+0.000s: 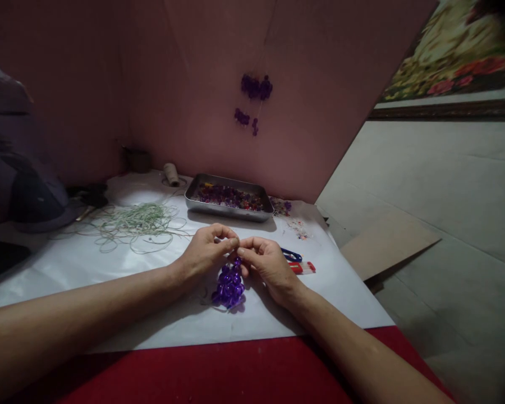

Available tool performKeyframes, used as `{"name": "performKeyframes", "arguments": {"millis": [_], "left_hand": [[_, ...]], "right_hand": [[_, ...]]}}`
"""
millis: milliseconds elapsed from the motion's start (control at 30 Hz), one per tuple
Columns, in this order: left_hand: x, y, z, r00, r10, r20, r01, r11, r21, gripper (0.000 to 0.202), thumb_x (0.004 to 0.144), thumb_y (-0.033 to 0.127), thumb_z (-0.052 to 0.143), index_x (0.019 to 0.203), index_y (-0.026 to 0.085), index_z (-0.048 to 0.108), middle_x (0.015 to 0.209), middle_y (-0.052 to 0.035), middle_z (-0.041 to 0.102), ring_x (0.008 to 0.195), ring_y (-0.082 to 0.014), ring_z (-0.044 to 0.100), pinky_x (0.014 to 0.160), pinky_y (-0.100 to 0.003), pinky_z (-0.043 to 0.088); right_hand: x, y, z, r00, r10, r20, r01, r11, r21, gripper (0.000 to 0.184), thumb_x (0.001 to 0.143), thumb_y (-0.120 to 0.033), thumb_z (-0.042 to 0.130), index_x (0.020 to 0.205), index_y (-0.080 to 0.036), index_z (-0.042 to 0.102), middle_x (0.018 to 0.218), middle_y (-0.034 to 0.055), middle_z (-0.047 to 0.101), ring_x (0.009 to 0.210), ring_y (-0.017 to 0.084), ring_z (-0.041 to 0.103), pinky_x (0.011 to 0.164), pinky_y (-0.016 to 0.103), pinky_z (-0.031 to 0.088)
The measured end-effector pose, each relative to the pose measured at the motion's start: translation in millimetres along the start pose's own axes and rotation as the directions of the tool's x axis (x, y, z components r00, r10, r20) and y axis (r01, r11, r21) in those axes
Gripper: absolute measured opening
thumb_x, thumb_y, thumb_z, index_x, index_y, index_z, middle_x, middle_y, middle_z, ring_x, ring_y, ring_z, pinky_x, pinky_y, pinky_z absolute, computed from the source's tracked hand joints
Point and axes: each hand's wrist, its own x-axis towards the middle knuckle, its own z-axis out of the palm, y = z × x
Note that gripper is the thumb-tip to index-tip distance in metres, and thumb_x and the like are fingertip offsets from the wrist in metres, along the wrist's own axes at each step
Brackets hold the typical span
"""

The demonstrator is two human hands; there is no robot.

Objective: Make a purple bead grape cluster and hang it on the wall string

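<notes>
A cluster of shiny purple beads (229,286) hangs just below my fingertips, its lower end at the white table cover. My left hand (212,249) is closed in a pinch at the top of the cluster. Meeting it there, my right hand (265,264) pinches the same spot from the other side. Whatever thin strand lies between the fingertips is too small to see clearly. To the right of my right hand lie a dark blue handled tool (291,255) and a red-and-clear cutter-like item (303,268), both partly covered by the hand.
Behind my hands stands a metal tray (231,212) of mixed beads, with loose beads (297,227) spilled to its right. A tangle of pale green cord (141,221) spreads at left. A thread spool (171,174) lies at the back. Purple bead pieces (256,88) hang on the wall.
</notes>
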Motion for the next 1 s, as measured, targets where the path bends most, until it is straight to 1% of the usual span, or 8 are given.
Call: {"name": "performKeyframes", "arguments": {"millis": [67,167,233,333,433,633,767,1000], "left_hand": [[0.3,0.7,-0.1,1.0,0.005,0.02,-0.005,1.0,-0.012,0.023,0.066,0.036,0.069,0.068,0.015,0.057,0.058,0.0003,0.057,0.056,-0.0129,0.051,0.057,-0.027,0.04],[1.7,-0.2,-0.3,0.999,0.013,0.051,-0.011,1.0,-0.029,0.024,0.067,0.036,0.068,0.067,0.015,0.057,0.058,0.0001,0.058,0.056,-0.0131,0.052,0.059,-0.028,0.041],[2.5,-1.8,-0.5,0.999,0.004,0.047,-0.003,0.999,-0.035,0.024,0.067,0.037,0.069,0.069,0.015,0.057,0.059,0.0,0.059,0.057,-0.0131,0.052,0.059,-0.027,0.041],[2.9,-4.4,-1.0,1.0,-0.009,0.026,0.01,0.999,-0.039,0.024,0.067,0.037,0.069,0.072,0.015,0.059,0.061,-0.0001,0.06,0.058,-0.0132,0.052,0.059,-0.027,0.041],[2.2,-5.3,-1.3,1.0,-0.013,0.012,0.014,0.999,-0.043,0.025,0.068,0.036,0.07,0.073,0.014,0.06,0.062,-0.0001,0.059,0.059,-0.013,0.051,0.059,-0.026,0.041],[1.3,-5.0,-1.5,1.0,0.012,-0.021,-0.013,0.998,-0.053,0.024,0.068,0.035,0.071,0.071,0.014,0.06,0.063,0.0006,0.056,0.059,-0.0121,0.049,0.057,-0.026,0.039],[2.2,-6.7,-2.3,1.0,0.025,-0.015,-0.025,0.998,-0.054,0.024,0.069,0.036,0.07,0.072,0.014,0.061,0.065,-0.0004,0.057,0.06,-0.0128,0.05,0.057,-0.026,0.04],[3.6,-10.7,-3.0,1.0,0.007,0.004,-0.007,0.996,-0.085,0.026,0.069,0.038,0.07,0.074,0.015,0.06,0.064,-0.0011,0.059,0.058,-0.0137,0.052,0.055,-0.027,0.04]], "right_hand": [[0.5,1.5,0.5,1.0,-0.006,-0.021,0.006,1.0,0.008,0.015,0.071,-0.029,0.068,0.071,-0.015,0.063,0.056,-0.0001,0.06,0.043,0.007,0.043,0.043,0.022,0.031],[1.2,3.3,1.5,0.999,-0.013,-0.034,0.015,0.999,0.039,0.016,0.071,-0.029,0.069,0.069,-0.015,0.062,0.064,0.0025,0.065,0.047,0.007,0.044,0.047,0.022,0.033],[1.3,3.5,2.1,0.999,-0.012,-0.043,0.014,0.999,0.044,0.017,0.071,-0.03,0.069,0.068,-0.015,0.062,0.064,0.0025,0.064,0.048,0.007,0.044,0.048,0.022,0.033],[0.9,2.6,2.7,0.998,-0.002,-0.063,0.004,0.999,0.035,0.02,0.071,-0.033,0.069,0.07,-0.015,0.061,0.062,0.0011,0.063,0.046,0.006,0.04,0.045,0.021,0.03],[0.7,2.0,3.1,0.997,0.014,-0.074,-0.011,0.999,0.039,0.021,0.071,-0.034,0.069,0.073,-0.015,0.06,0.062,0.0001,0.063,0.045,0.006,0.041,0.044,0.021,0.029],[1.1,2.2,3.2,0.997,0.011,-0.08,-0.008,0.999,0.032,0.022,0.074,-0.036,0.069,0.076,-0.016,0.06,0.058,-0.0008,0.062,0.043,0.006,0.04,0.045,0.021,0.029],[0.6,1.9,3.3,0.996,0.009,-0.083,-0.007,0.999,0.032,0.021,0.074,-0.035,0.069,0.076,-0.016,0.06,0.057,-0.0007,0.062,0.045,0.007,0.043,0.046,0.021,0.03],[0.3,0.6,3.7,0.997,-0.003,-0.078,0.003,1.0,0.002,0.022,0.075,-0.036,0.069,0.077,-0.016,0.06,0.054,-0.0025,0.06,0.043,0.006,0.04,0.045,0.021,0.027]]}}
